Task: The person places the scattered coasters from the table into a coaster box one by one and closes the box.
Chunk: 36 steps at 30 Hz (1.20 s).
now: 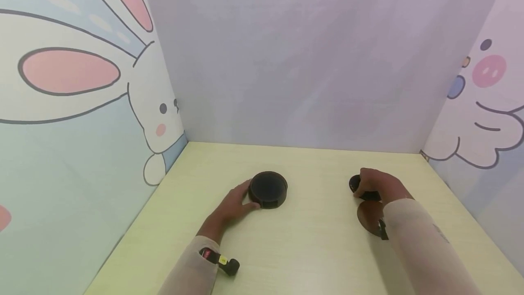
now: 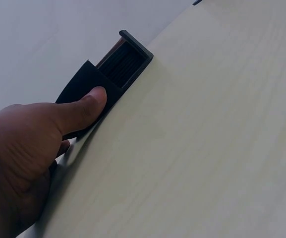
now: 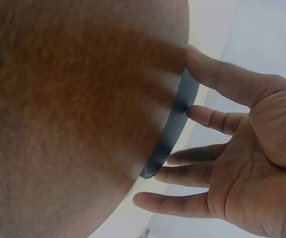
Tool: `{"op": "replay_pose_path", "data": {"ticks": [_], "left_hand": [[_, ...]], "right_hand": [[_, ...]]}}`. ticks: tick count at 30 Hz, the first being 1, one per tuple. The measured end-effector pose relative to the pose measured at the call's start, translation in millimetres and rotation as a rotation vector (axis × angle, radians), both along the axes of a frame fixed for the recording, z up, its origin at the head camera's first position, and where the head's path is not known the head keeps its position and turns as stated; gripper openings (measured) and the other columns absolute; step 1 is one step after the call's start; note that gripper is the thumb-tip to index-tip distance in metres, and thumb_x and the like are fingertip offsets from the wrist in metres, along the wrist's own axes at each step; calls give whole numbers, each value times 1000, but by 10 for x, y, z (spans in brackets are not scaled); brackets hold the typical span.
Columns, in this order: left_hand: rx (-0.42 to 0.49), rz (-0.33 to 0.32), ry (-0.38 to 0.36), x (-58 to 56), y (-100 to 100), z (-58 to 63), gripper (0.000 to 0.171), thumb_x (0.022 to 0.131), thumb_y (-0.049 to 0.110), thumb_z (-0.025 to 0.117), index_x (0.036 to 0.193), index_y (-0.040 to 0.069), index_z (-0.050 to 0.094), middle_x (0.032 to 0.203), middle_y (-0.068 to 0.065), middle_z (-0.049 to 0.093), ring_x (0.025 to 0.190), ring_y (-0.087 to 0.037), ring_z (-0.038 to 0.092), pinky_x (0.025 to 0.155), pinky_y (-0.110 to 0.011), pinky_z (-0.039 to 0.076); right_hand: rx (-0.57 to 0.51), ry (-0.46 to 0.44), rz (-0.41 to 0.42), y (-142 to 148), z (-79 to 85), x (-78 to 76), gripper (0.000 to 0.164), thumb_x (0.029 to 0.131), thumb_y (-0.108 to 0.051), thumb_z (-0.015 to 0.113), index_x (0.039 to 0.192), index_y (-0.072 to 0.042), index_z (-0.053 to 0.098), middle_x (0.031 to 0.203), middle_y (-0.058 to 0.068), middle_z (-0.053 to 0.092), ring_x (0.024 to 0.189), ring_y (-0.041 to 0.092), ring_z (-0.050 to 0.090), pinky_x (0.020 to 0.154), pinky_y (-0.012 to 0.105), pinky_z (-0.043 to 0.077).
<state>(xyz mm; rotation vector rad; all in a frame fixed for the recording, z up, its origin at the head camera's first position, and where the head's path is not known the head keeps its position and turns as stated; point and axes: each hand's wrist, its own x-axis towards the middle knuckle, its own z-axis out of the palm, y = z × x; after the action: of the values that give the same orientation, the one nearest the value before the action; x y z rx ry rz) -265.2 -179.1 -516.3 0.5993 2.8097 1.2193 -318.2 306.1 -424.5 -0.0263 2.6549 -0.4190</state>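
Observation:
A round black holder (image 1: 268, 189) with a notch in its front rim rests on the table. My left hand (image 1: 233, 204) grips it from the left. In the left wrist view, the thumb presses the holder's wall (image 2: 81, 82) beside an opening with dark ridged layers inside. On the right, my right hand (image 1: 382, 183) holds a black flat piece (image 1: 370, 195), its edge showing as a dark strip (image 3: 175, 126) at the fingertips in the right wrist view. A brown round disc (image 1: 368, 217) is under the right wrist; close up, its surface (image 3: 83, 119) partly hides the black piece.
The pale wood-grain table (image 1: 303, 240) is enclosed by a plain grey back wall (image 1: 294, 58), a rabbit-print left wall (image 1: 82, 172) and a cartoon-print right wall (image 1: 499, 149). A wrist camera (image 1: 231, 266) sits at the left cuff.

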Motion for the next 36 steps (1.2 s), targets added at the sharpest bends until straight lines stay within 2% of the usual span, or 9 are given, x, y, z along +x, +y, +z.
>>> {"op": "replay_pose_path", "data": {"ticks": [6, 13, 25, 31, 36], "left_hand": [[-5, 8, -15, 9, 14, 14, 90, 96, 45, 83, 171, 24, 38, 175, -3, 44, 166, -34, 37, 138, -60, 28], [-13, 20, -33, 18, 15, 21, 91, 96, 47, 83, 172, 27, 37, 176, -1, 43, 166, -33, 36, 138, -59, 27], [-14, 19, -16, 11, 16, 8, 91, 96, 46, 83, 172, 25, 38, 175, -3, 44, 166, -33, 36, 138, -59, 28], [-7, 11, -9, 9, 17, 3, 90, 95, 46, 83, 171, 26, 38, 175, -2, 45, 166, -33, 37, 138, -60, 28], [-9, 13, -23, 19, 12, 12, 91, 96, 47, 83, 172, 27, 37, 176, -2, 44, 166, -33, 36, 138, -59, 27]], "right_hand": [[-23, 2, 9, -2, -2, 1, 70, 87, -23, 87, 134, 12, 48, 125, 32, 63, 112, 45, 62, 106, 63, 53], [-29, 10, 15, 10, 15, 24, 61, 87, -25, 84, 128, 7, 52, 121, 27, 64, 109, 43, 61, 100, 61, 53], [-57, 47, 49, 46, 51, 44, 48, 86, -23, 81, 117, 1, 54, 114, 23, 64, 103, 39, 61, 93, 55, 53], [-42, 71, 82, 89, 31, 19, 51, 85, -26, 82, 119, 2, 57, 116, 25, 64, 104, 39, 60, 93, 56, 54], [-33, 94, 118, 108, 16, -10, 41, 82, -26, 80, 108, -1, 60, 108, 20, 64, 99, 36, 59, 88, 49, 53]]}}
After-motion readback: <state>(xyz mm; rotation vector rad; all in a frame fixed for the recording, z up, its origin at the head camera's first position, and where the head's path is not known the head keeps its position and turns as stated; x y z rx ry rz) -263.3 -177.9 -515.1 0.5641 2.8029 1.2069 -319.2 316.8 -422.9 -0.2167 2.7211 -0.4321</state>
